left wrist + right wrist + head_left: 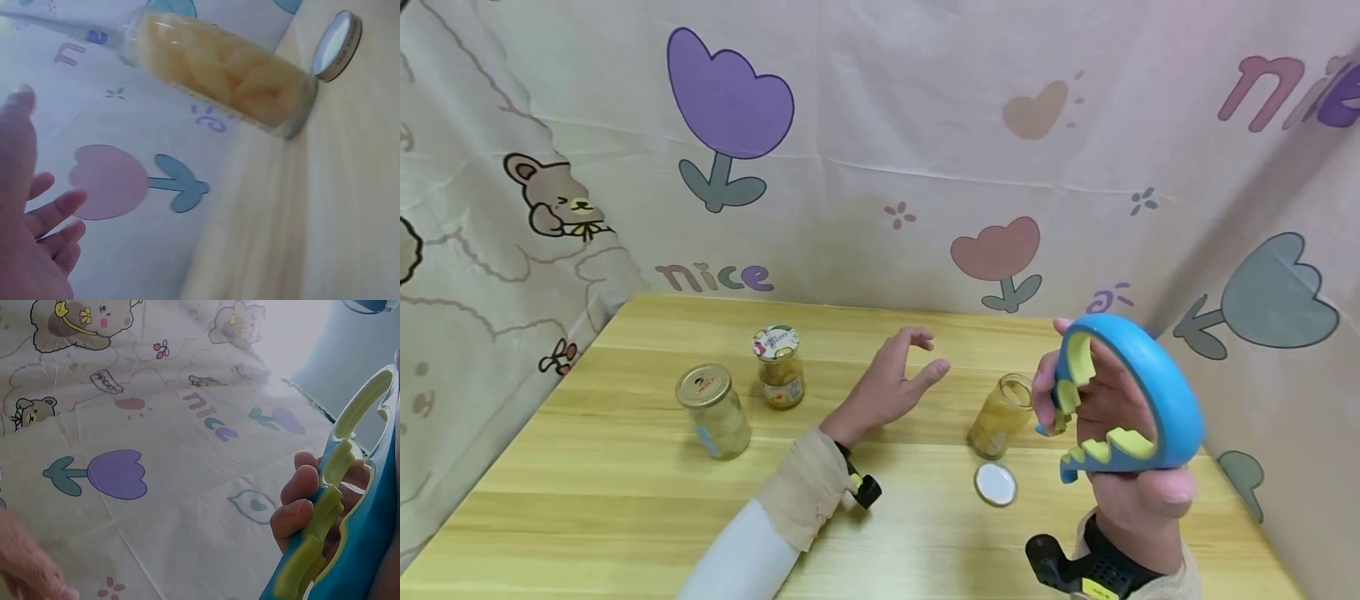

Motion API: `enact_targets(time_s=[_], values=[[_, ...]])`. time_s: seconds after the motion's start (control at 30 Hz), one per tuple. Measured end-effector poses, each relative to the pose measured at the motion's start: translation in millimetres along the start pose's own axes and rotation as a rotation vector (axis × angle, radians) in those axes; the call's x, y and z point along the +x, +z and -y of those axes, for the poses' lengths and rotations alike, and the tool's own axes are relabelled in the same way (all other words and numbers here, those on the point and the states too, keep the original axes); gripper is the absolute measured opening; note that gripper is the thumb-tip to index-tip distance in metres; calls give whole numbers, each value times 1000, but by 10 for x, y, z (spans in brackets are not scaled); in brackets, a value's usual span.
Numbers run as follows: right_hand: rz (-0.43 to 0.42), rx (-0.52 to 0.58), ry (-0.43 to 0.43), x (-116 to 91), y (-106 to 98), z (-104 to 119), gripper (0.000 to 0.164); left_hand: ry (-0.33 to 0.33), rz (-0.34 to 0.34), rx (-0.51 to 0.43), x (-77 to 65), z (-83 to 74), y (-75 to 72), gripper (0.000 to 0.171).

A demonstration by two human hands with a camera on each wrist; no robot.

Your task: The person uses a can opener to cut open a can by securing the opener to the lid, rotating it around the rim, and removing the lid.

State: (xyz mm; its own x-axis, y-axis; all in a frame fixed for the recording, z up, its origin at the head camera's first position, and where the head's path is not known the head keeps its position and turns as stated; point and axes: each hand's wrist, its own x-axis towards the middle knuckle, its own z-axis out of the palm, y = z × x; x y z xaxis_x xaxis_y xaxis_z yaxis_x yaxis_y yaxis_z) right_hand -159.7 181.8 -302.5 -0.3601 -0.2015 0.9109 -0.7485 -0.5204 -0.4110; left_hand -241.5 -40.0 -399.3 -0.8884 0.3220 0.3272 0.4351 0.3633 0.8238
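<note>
My right hand point(1105, 396) holds a blue jar opener point(1180, 408) with yellow stepped teeth on its inner side, raised over the right part of the table. Its fingers curl round one arm of the opener, as the right wrist view shows too. Left of it stands a lidless glass jar point(994, 425) of pale yellow fruit pieces. A round metal lid point(996, 484) lies just in front of that jar, white inside facing up. My left hand point(887, 387) hovers mid-table with nothing in it, thumb and fingers spread apart and relaxed, pointing toward the jar.
Two lidded jars stand at the left: one with a gold lid point(703, 386), and behind it a smaller one with a patterned lid point(776, 342). The wooden table point(595, 467) meets a printed cloth point(865, 100) at the back and sides.
</note>
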Motion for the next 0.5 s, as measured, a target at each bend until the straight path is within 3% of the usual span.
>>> enact_targets(time_s=[0.3,0.4,0.5], values=[[-7,14,52,4,45,-4,80,178,-184,384,-106,-160,-384,51],[-11,28,85,-5,47,-14,78,189,-243,461,-142,-175,-522,51],[-11,41,103,-4,54,-32,78,149,-264,487,-172,-146,-649,51]])
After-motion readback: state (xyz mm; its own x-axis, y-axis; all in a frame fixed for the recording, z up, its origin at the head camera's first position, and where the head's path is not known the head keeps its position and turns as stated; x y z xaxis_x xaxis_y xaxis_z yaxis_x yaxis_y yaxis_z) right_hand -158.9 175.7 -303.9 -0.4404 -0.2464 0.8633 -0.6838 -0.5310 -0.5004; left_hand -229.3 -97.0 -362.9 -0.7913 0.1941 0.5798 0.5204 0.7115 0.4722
